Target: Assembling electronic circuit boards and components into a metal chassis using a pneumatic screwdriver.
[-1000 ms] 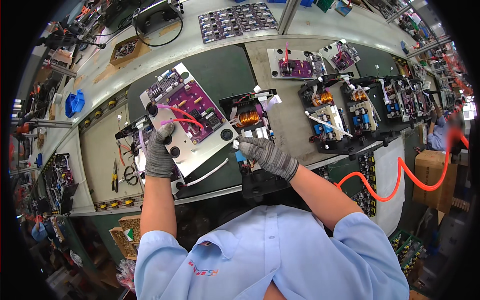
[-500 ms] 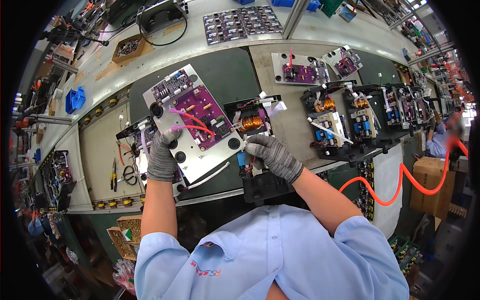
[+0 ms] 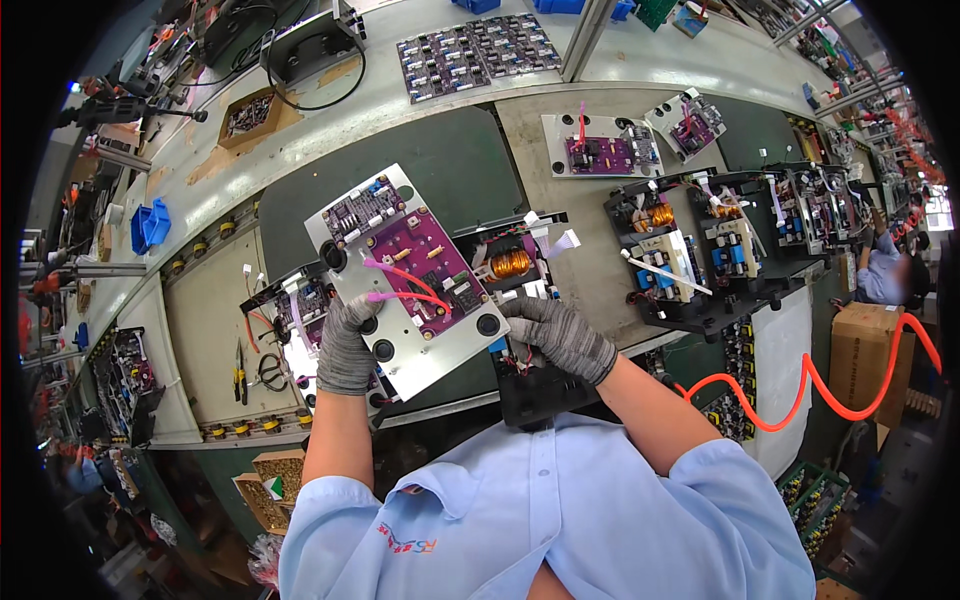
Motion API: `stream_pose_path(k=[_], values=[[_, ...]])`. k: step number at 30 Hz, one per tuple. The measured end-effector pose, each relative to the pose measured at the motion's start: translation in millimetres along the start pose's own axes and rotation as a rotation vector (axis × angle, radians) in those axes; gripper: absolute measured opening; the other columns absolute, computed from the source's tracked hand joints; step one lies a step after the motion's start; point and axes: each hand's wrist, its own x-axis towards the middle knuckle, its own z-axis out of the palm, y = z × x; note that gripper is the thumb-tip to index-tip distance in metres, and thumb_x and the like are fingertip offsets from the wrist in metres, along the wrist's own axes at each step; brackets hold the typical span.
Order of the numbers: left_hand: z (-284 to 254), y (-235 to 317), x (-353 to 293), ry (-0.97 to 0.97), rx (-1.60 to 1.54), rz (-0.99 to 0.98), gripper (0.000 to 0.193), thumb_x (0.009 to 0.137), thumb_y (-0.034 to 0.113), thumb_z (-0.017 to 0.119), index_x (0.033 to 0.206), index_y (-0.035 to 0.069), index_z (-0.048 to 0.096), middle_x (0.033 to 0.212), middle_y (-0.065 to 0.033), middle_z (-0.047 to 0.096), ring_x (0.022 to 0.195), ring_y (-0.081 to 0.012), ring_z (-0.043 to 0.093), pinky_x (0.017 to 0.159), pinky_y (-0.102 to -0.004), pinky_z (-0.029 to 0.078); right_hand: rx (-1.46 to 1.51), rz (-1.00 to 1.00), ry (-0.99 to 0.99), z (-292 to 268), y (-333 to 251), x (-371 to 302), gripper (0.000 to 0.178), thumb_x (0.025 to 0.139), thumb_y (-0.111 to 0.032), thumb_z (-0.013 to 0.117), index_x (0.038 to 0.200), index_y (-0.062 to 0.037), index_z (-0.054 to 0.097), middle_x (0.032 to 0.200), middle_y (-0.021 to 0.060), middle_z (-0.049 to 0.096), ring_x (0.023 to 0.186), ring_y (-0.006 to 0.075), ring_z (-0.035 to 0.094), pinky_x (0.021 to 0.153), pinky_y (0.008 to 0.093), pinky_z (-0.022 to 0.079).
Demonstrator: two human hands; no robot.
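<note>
My left hand (image 3: pixel 348 345), in a grey knit glove, grips the lower left edge of a silver metal plate (image 3: pixel 408 372). The plate is tilted and carries a purple circuit board (image 3: pixel 425 262), a smaller dark board (image 3: pixel 362 210) and two red wires with pink ends. My right hand (image 3: pixel 560 335), gloved alike, has its fingers closed at the plate's right corner; its fingertips are partly hidden. Behind and below that hand sits a black chassis (image 3: pixel 540 395) with a copper coil (image 3: pixel 510 263) and white connectors. Another unit (image 3: pixel 300 300) lies partly hidden left of the plate.
Pliers (image 3: pixel 240 375) and black-handled scissors (image 3: pixel 271 372) lie at the left. Several black chassis units (image 3: pixel 665 255) line the bench to the right, with two finished-looking plates (image 3: pixel 600 147) behind them. Circuit panels (image 3: pixel 478 58) rest on the back shelf. An orange coiled hose (image 3: pixel 770 425) hangs at the right.
The plate and both hands sit a little lower and further right in the view, while the whole scene has shifted slightly. The white cable below the plate is now mostly hidden.
</note>
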Motion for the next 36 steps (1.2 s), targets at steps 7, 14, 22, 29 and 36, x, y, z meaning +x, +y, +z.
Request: stream_pose_path(k=[7, 14, 22, 29, 36], values=[[-1, -2, 3, 0.049, 0.014, -0.016, 0.061, 0.07, 0.033, 0.086, 0.117, 0.006, 0.059, 0.095, -0.0038, 0.066, 0.083, -0.0156, 0.067, 0.071, -0.0319, 0.059, -0.152, 0.053, 0.028, 3, -15, -3, 0.035, 0.096, -0.029, 0.065, 0.12, -0.0028, 0.063, 0.089, 0.0046, 0.067, 0.076, 0.0108, 0.064, 0.07, 0.0282, 0.054], [34, 24, -23, 0.092, 0.055, 0.069, 0.059, 0.073, 0.036, 0.083, 0.117, 0.006, 0.057, 0.094, -0.0025, 0.064, 0.084, -0.0158, 0.067, 0.074, -0.0324, 0.059, -0.008, -0.123, 0.074, -7, -3, -14, 0.03, 0.091, -0.019, 0.072, 0.115, -0.0019, 0.065, 0.095, 0.0037, 0.069, 0.091, 0.0117, 0.064, 0.084, 0.0297, 0.053], [77, 28, -43, 0.195, -0.041, 0.03, 0.061, 0.075, 0.026, 0.082, 0.126, 0.008, 0.054, 0.108, -0.0065, 0.064, 0.096, -0.0224, 0.067, 0.084, -0.0409, 0.06, 0.147, -0.181, 0.066, -40, 6, -33, 0.029, 0.09, -0.013, 0.073, 0.115, -0.0014, 0.066, 0.108, 0.0085, 0.071, 0.103, 0.0165, 0.067, 0.093, 0.0316, 0.054], [106, 4, -43, 0.107, -0.146, 0.034, 0.068, 0.07, 0.022, 0.083, 0.129, 0.009, 0.051, 0.114, -0.0069, 0.062, 0.105, -0.0251, 0.065, 0.091, -0.0452, 0.058, 0.336, -0.215, 0.01, -34, 21, -36, 0.029, 0.089, -0.022, 0.074, 0.109, -0.0015, 0.068, 0.092, 0.0051, 0.071, 0.085, 0.013, 0.067, 0.079, 0.0285, 0.053], [93, -18, -48, 0.157, -0.086, -0.021, 0.043, 0.072, 0.021, 0.078, 0.108, 0.006, 0.059, 0.086, -0.0012, 0.061, 0.085, -0.02, 0.066, 0.081, -0.0388, 0.059, 0.593, -0.272, -0.081, -38, 42, -35, 0.039, 0.085, -0.025, 0.079, 0.113, -0.0015, 0.068, 0.099, 0.007, 0.071, 0.09, 0.0155, 0.069, 0.083, 0.0305, 0.056]])
